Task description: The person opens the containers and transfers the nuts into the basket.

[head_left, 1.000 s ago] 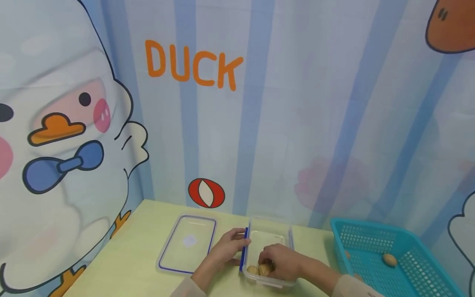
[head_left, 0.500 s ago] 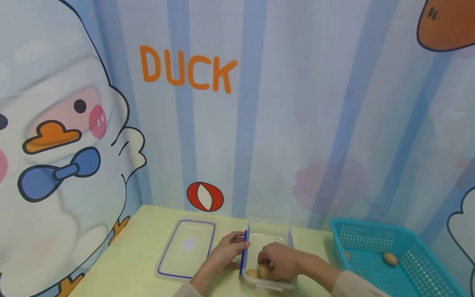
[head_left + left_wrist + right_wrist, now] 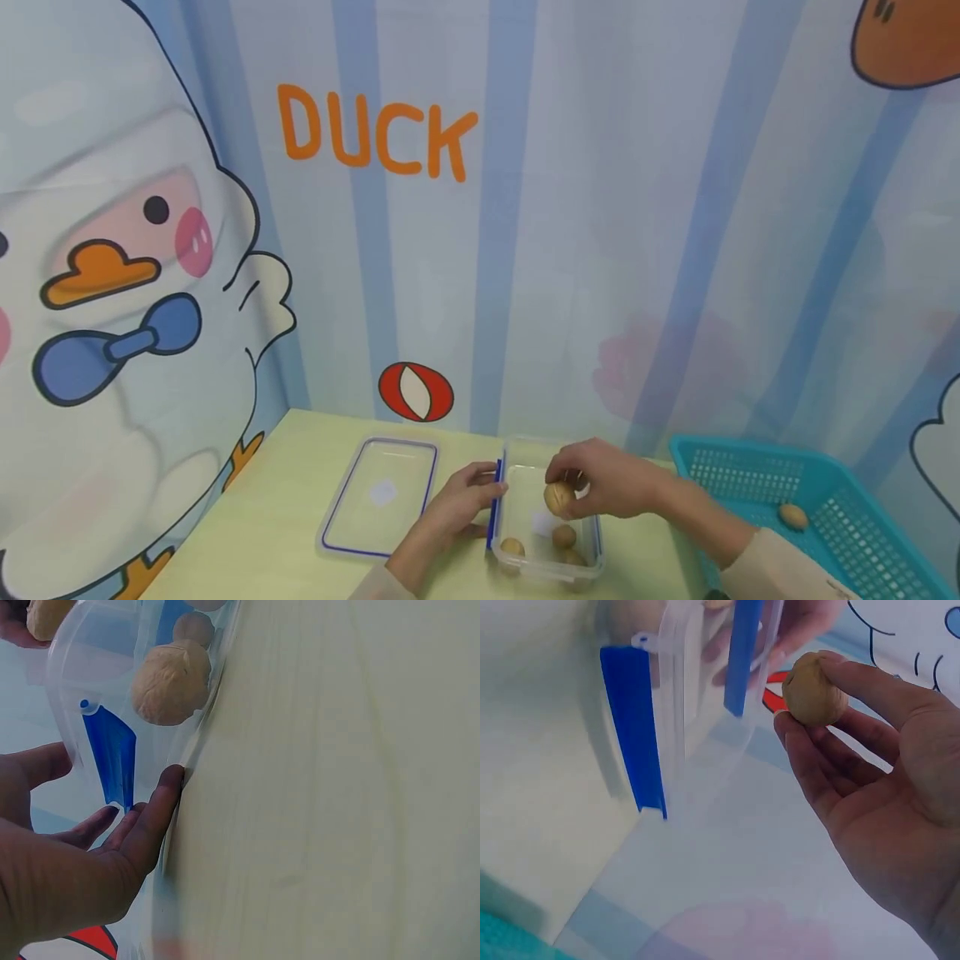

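Observation:
A walnut [image 3: 558, 498] is pinched between the thumb and fingers of my right hand [image 3: 611, 479], raised over the clear plastic food container [image 3: 551, 569]. In the right wrist view the held walnut [image 3: 814, 690] shows outside the container's clear wall. Several walnuts lie inside at the near end, one walnut [image 3: 512, 547] at the left and another walnut [image 3: 564, 536] at the right. My left hand [image 3: 455, 502] holds the container's left side, thumb over the rim. In the left wrist view its fingers [image 3: 154, 817] lie around the lowered blue latch [image 3: 112, 754].
The clear lid [image 3: 381, 498] with a blue seal lies flat on the table [image 3: 247, 521], left of the container. A turquoise basket [image 3: 757, 454] stands at the right with a walnut [image 3: 792, 517] in it. A printed duck curtain [image 3: 570, 250] hangs behind.
My right hand has lifted a walnut from the container's near end, moving up and to the right. Walnuts beneath it have come into view. My left hand stays at the container's side.

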Demonstrator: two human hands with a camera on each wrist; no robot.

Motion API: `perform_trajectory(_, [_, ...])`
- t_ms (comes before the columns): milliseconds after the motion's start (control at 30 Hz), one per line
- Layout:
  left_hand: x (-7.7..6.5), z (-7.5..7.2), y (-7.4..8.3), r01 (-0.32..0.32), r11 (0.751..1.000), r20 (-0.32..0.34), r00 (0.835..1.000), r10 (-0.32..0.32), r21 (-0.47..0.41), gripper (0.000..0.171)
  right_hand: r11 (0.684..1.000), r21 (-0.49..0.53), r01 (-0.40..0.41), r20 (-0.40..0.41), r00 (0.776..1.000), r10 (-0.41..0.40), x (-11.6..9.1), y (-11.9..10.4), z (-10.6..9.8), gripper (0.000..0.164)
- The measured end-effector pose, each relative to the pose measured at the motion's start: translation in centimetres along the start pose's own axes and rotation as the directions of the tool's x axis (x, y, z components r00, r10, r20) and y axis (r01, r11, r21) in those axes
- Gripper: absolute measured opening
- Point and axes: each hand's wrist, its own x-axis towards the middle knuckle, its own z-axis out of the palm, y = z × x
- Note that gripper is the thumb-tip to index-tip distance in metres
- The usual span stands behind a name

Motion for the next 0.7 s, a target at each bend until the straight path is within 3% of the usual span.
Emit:
perform_trajectory(300, [-0.1, -0.1, 0.2, 0.003, 1.0, 0.002, 1.0, -0.003, 0.005, 0.056, 0.995, 0.082, -0.057, -0.131, 0.989, 0.067, -3.3, 2.6, -2.2, 0.034])
perform_trajectory(533, [0.1, -0.1, 0.0, 0.001, 1.0, 0.01, 1.0, -0.001, 0.002, 0.056, 0.985, 0.083, -0.151, -0.192, 0.967, 0.165, -6.1, 4.6, -3.6, 0.036])
perform_trajectory(700, [0.1, -0.1, 0.0, 0.004, 1.0, 0.007, 1.0, -0.004, 0.001, 0.056, 0.983, 0.067, -0.173, -0.252, 0.95, 0.184, -7.7, 6.1, -4.4, 0.034])
